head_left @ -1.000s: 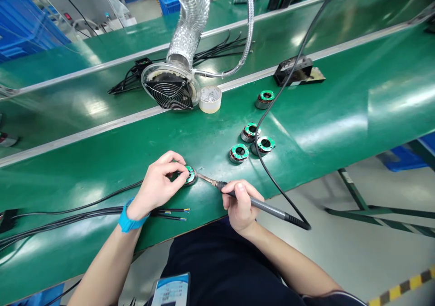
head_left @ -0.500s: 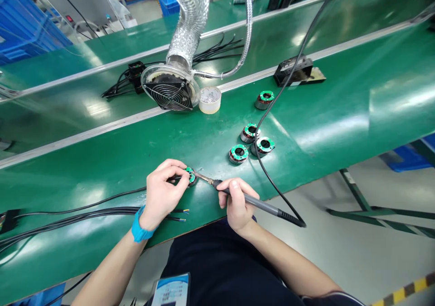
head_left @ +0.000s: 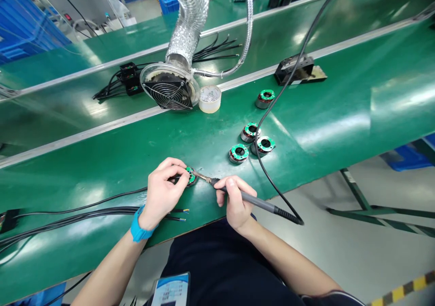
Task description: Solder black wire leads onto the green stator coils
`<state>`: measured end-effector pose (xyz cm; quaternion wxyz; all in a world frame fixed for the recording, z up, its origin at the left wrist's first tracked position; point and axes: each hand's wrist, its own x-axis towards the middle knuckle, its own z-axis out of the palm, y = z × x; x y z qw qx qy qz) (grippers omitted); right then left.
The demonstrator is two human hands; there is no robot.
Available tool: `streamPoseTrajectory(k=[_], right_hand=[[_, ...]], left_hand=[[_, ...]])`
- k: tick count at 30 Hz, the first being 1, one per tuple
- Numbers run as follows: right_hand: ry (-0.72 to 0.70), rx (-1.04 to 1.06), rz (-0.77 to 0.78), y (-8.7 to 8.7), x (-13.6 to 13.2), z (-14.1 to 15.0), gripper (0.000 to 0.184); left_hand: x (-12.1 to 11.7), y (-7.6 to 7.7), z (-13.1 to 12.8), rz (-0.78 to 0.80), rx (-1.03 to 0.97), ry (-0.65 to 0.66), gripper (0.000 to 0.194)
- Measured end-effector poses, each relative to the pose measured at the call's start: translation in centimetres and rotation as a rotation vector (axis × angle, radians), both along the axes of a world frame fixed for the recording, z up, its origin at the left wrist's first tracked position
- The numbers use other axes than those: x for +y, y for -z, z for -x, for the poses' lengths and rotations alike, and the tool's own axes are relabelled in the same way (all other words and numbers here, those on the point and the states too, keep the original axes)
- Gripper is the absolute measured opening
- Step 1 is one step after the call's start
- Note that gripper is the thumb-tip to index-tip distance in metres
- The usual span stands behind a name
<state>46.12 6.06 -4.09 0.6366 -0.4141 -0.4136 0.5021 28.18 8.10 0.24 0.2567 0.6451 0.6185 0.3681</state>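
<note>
My left hand (head_left: 165, 190) is closed, pinching a small round stator with a green board (head_left: 191, 177) and a black wire against the green belt (head_left: 102, 161). My right hand (head_left: 234, 202) is wrapped round a grey soldering iron (head_left: 251, 199); its metal tip touches the right side of that stator. The iron's black cord (head_left: 272, 111) loops off the table edge and runs up and away to the right. Three more green-topped stators (head_left: 252, 142) lie in a cluster just beyond the iron, and another stator (head_left: 265, 98) lies farther back.
A fume fan on a silver duct (head_left: 171, 86) stands behind, with a white tape roll (head_left: 210, 98) next to it. Black cables (head_left: 68, 213) with stripped ends lie at the left. A black iron stand (head_left: 299, 69) sits back right. More cable bundles (head_left: 125, 79) rest on the far belt.
Both hands stay at the stator; my right hand and the iron have shifted slightly left and up. The cable bundle on the far belt has moved left.
</note>
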Motion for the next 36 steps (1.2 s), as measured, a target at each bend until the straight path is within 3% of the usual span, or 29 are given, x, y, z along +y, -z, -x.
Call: streamPoseTrajectory(k=[5,11,16,22,36], right_hand=[[-0.008,-0.010,0.048,-0.4,0.7,-0.2,0.041],[-0.114,0.041,0.154,-1.7,2.7,-1.0,0.037],[-0.107,0.115,0.224,-1.3,3.8,-1.5,0.035],[0.030,0.191,0.105,-0.5,3.4,-1.5,0.036],[0.078,-0.065,-0.056,0.0,1.9,-1.2,0.040]], left_hand=[[0.1,0.0,0.1,0.020,0.013,0.014,0.019],[0.4,-0.2,0.0,0.025,0.015,0.021,0.020],[0.4,-0.2,0.1,0.050,0.000,0.023,0.019],[0.2,-0.1,0.1,0.035,0.005,0.016,0.019],[0.1,-0.1,-0.2,-0.020,0.043,0.000,0.020]])
